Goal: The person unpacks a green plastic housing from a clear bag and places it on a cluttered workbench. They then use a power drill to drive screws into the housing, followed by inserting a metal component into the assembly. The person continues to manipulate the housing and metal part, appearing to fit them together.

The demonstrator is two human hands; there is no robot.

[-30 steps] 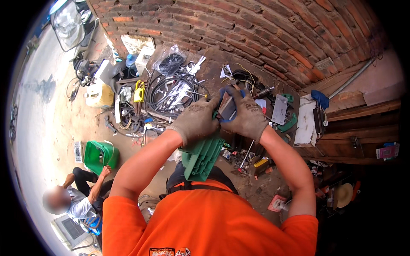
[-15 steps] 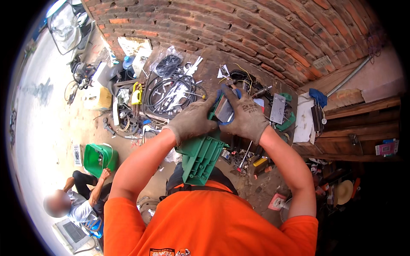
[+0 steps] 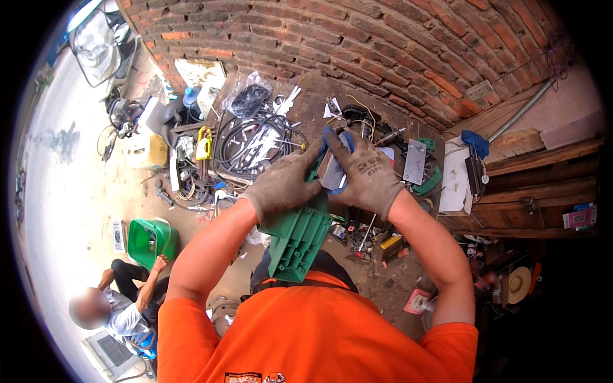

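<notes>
Both hands wear grey-brown work gloves with blue on the fingers and meet over the table's near part. My left hand (image 3: 284,182) is wrapped round a green plastic housing (image 3: 297,249), whose ribbed, hollow end hangs toward my waist. At the housing's upper end lies a flat grey metal-looking piece (image 3: 333,172) with a pale edge. My right hand (image 3: 369,175) closes on this piece, thumb on its near side and fingers over its far end. Gloves hide most of where piece and housing meet, so I cannot tell if they are joined.
A wooden table (image 3: 313,86) against a brick wall (image 3: 306,38) carries coiled black cable (image 3: 223,150), white strips, a metal plate (image 3: 415,163) and tool parts. At left, a seated person (image 3: 128,306) touches a green bucket (image 3: 150,242). A yellow jerrycan (image 3: 148,152) stands behind it.
The green housing has shifted slightly left and toward me, with my left hand. My right hand keeps its hold on the grey piece. The view has tilted a little.
</notes>
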